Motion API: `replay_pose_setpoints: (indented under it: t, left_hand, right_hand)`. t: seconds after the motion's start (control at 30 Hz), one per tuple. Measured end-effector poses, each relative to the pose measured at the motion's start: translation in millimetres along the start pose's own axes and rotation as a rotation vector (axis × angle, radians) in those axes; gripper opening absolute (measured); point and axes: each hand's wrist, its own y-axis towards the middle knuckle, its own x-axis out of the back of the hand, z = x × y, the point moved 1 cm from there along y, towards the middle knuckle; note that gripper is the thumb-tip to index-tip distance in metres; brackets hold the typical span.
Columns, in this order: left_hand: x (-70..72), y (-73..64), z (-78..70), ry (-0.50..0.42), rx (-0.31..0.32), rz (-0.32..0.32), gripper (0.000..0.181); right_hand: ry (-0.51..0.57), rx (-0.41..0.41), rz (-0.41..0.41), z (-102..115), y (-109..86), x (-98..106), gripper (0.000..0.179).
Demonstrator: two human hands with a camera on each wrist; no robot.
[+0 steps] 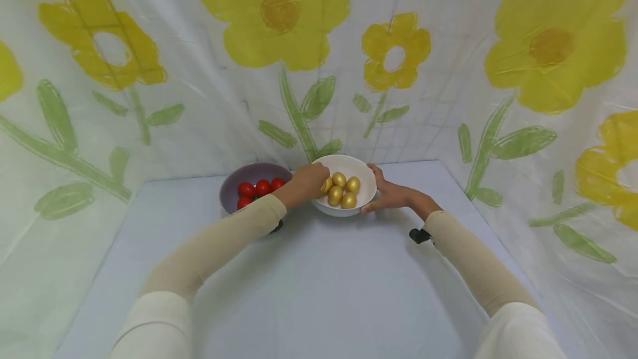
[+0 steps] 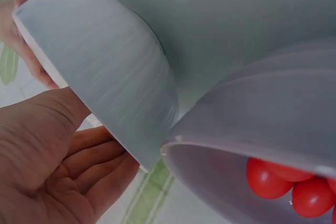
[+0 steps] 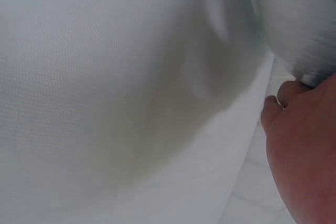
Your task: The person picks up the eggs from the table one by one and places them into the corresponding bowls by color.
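Observation:
A white bowl (image 1: 369, 181) stands near the back of the table with several golden eggs (image 1: 335, 194) inside. My left hand (image 1: 306, 183) reaches over its left rim, fingers curled down at a golden egg (image 1: 326, 184) that they seem to pinch. In the left wrist view the left hand's (image 2: 58, 156) fingertips are hidden behind the bowl's rim. From the right, my right hand (image 1: 391, 195) grips the white bowl, thumb on the near side and fingers towards the back. Beneath my left forearm, a purple-grey bowl (image 1: 229, 193) holds several glossy red egg-like pieces (image 1: 262, 187).
The table (image 1: 319, 281) has a pale cover. A translucent curtain (image 1: 209, 109) with yellow flowers hangs right behind the bowls and along both sides. The two bowls stand close beside each other.

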Motion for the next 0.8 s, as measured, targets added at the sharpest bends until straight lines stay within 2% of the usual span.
replay_pose_setpoints:
  t: [0.2,0.5,0.67,0.8]
  left_hand:
    - [2.5,-1.2,0.5,-0.003,0.064,0.015,0.025]
    - [-5.4,-1.8,0.4,-0.068,0.157,0.075,0.026]
    - [-4.2,0.3,-3.7,-0.066,0.152,0.067,0.025]
    - [-6.2,0.8,-2.6,-0.146,0.106,0.041,0.028]
  right_hand:
    - [-0.014,0.007,0.011,3,9.9,1,0.142]
    - [-0.005,0.009,0.026,11,14.4,-7,0.143]
    - [0.0,-0.002,0.02,10,11.9,-5,0.142]
    - [-0.028,-0.039,0.028,9,4.8,-4,0.144]
